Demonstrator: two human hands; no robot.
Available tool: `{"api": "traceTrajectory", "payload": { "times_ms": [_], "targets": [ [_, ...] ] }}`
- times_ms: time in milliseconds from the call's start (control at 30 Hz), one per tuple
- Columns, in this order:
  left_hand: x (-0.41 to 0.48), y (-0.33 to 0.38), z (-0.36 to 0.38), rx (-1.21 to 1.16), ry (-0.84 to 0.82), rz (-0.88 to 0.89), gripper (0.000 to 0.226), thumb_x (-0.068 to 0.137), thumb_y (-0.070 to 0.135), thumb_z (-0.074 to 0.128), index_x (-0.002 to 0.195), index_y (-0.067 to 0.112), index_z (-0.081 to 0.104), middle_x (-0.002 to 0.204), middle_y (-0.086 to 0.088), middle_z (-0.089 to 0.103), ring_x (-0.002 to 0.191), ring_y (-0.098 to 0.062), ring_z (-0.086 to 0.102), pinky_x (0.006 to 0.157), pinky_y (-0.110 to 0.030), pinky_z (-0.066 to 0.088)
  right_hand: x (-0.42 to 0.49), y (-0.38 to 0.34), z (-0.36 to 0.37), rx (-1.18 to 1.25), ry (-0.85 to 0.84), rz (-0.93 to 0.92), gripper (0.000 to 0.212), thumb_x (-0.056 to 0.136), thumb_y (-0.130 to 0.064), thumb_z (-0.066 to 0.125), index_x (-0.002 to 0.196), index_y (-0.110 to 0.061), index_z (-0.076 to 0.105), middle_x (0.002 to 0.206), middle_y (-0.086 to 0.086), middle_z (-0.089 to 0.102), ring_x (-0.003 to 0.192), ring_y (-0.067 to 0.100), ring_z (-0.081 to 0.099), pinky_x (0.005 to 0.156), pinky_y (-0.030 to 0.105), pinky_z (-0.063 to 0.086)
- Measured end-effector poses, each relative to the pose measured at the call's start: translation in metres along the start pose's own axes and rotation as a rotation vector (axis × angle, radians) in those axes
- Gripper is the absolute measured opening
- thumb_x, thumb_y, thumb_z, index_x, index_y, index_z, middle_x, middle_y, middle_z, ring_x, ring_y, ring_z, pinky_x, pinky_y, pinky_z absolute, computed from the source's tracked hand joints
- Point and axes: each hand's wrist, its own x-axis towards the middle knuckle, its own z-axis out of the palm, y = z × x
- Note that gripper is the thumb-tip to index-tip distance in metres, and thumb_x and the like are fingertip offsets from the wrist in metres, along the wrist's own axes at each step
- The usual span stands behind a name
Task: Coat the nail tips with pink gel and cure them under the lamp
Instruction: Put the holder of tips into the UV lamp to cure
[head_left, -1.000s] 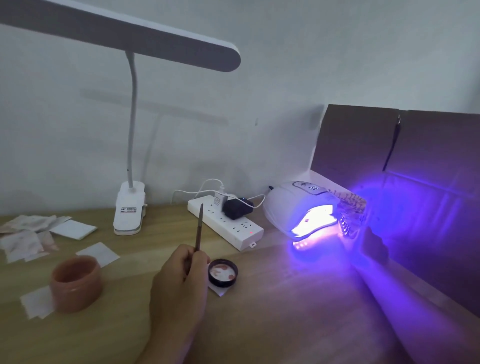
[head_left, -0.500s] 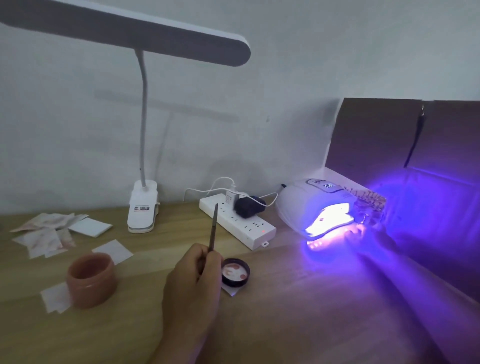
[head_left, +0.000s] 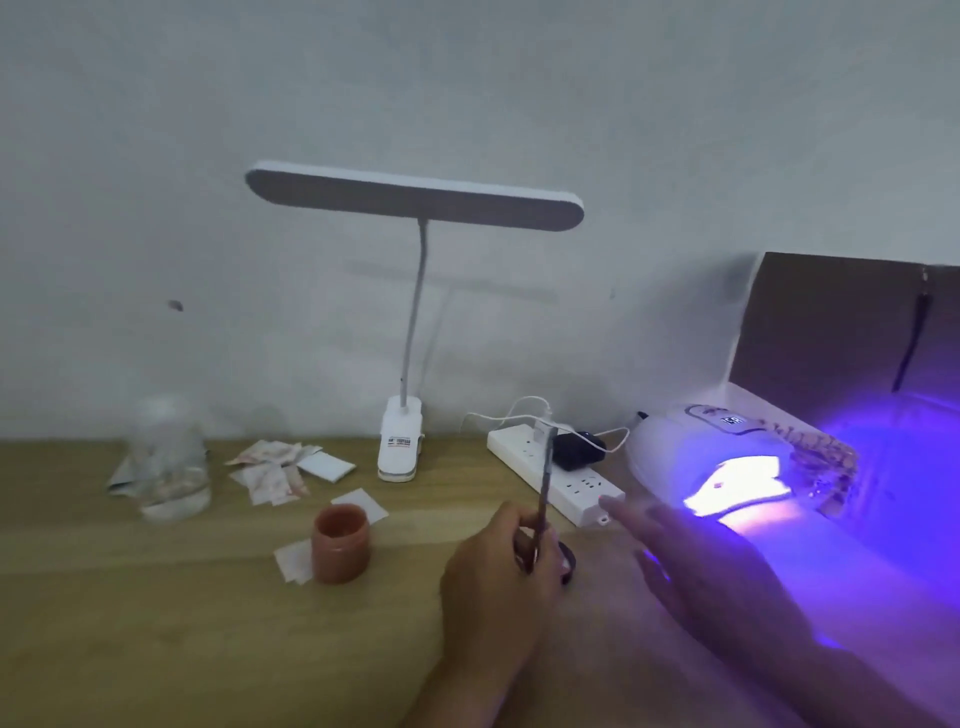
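Wood desk (head_left: 156, 623) vs white wall (head_left: 467, 78); L hand (head_left: 493, 587) grips brush (head_left: 544, 488) upright, R hand (head_left: 706, 566) flat, empty, nr lit UV lamp (head_left: 675, 457).

Two hands (head_left: 498, 587) (head_left: 717, 566), one brush (head_left: 544, 488), one pink jar (head_left: 340, 545), two lamps (head_left: 675, 452) (head_left: 415, 195)

The tabletop (head_left: 156, 623) is showing matt wood grain, the curing lamp (head_left: 670, 457) at four o'clock and the power strip (head_left: 519, 452) beside it are looking like smooth white plastic, and the squares (head_left: 326, 464) at eight o'clock are looking papery.
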Motion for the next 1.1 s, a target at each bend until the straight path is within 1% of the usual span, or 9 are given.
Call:
{"api": "traceTrajectory", "payload": {
  "times_ms": [100,300,367,533,633,800,900,967,1100],
  "targets": [
    [-0.011,0.008,-0.013,0.044,0.001,0.095,0.014,0.081,0.048,0.053,0.077,0.036,0.048,0.057,0.018,0.057,0.057,-0.005,0.054,0.052,-0.018,0.034,0.006,-0.046,0.008,-0.106,0.198,-0.316,0.072,0.063,-0.019,0.087,0.126,-0.029,0.052,0.083,-0.011,0.067,0.068,0.014,0.065,0.050,0.021,0.050],
    [-0.003,0.021,-0.056,0.151,0.028,0.153,0.014,0.076,0.051,0.048,0.080,0.037,0.051,0.062,0.012,0.059,0.064,-0.010,0.058,0.055,-0.023,0.038,0.017,-0.117,-0.004,0.145,0.156,-0.119,0.035,0.077,-0.036,0.048,0.110,-0.035,0.060,0.094,-0.018,0.064,0.084,0.010,0.061,0.052,0.031,0.049],
    [-0.006,0.020,-0.077,0.241,-0.022,0.203,0.023,0.078,0.056,0.049,0.090,0.039,0.057,0.062,0.020,0.060,0.066,-0.003,0.060,0.059,-0.014,0.038,0.013,-0.133,0.001,0.285,0.174,-0.018,0.034,0.072,-0.041,0.042,0.101,-0.037,0.060,0.091,-0.018,0.064,0.082,0.008,0.060,0.056,0.031,0.048],
    [-0.033,0.005,-0.153,0.364,-0.111,0.330,0.040,0.077,0.072,0.043,0.114,0.058,0.049,0.079,0.031,0.062,0.079,0.010,0.059,0.062,-0.005,0.037,0.004,-0.171,0.018,0.667,0.057,0.310,0.028,0.071,-0.042,0.067,0.094,-0.040,0.051,0.083,-0.026,0.063,0.072,-0.002,0.059,0.063,0.026,0.049],
    [-0.053,-0.018,-0.204,0.514,-0.092,0.322,0.043,0.075,0.073,0.047,0.112,0.052,0.055,0.082,0.028,0.060,0.082,0.006,0.058,0.063,-0.010,0.041,-0.010,-0.180,0.035,0.716,0.034,0.237,0.033,0.072,-0.051,0.076,0.087,-0.038,0.049,0.080,-0.026,0.062,0.069,-0.004,0.059,0.055,0.014,0.043],
    [-0.056,-0.073,-0.318,0.595,0.368,-0.183,0.036,0.070,0.062,0.062,0.086,0.033,0.048,0.079,0.014,0.057,0.068,-0.006,0.055,0.060,-0.030,0.044,-0.020,-0.155,0.053,1.022,0.054,0.457,0.009,0.088,-0.035,0.068,0.082,-0.029,0.062,0.076,-0.008,0.071,0.052,0.002,0.058,0.055,0.017,0.049],
    [-0.057,-0.114,-0.387,0.664,0.523,-0.459,0.042,0.066,0.050,0.077,0.085,0.019,0.056,0.083,-0.001,0.062,0.074,-0.024,0.060,0.064,-0.035,0.049,-0.013,-0.138,0.062,1.188,0.127,0.618,0.018,0.094,-0.029,0.061,0.085,-0.016,0.070,0.072,0.003,0.072,0.041,0.006,0.054,0.043,0.018,0.050],
    [-0.061,-0.144,-0.420,0.748,0.520,-0.627,0.067,0.058,0.060,0.076,0.103,0.012,0.064,0.105,-0.010,0.066,0.097,-0.033,0.063,0.078,-0.040,0.055,-0.012,-0.134,0.067,1.176,0.123,0.621,0.022,0.096,-0.034,0.057,0.086,-0.022,0.073,0.073,0.003,0.072,0.039,0.005,0.052,0.043,0.016,0.050],
    [-0.060,-0.187,-0.448,0.810,0.415,-0.819,0.110,0.063,0.078,0.067,0.144,0.012,0.036,0.148,-0.014,0.040,0.137,-0.032,0.039,0.106,-0.040,0.039,-0.010,-0.136,0.068,1.151,0.044,0.555,0.022,0.101,-0.037,0.046,0.100,-0.034,0.067,0.081,0.012,0.071,0.036,0.010,0.047,0.041,0.012,0.042]
  ]
}}
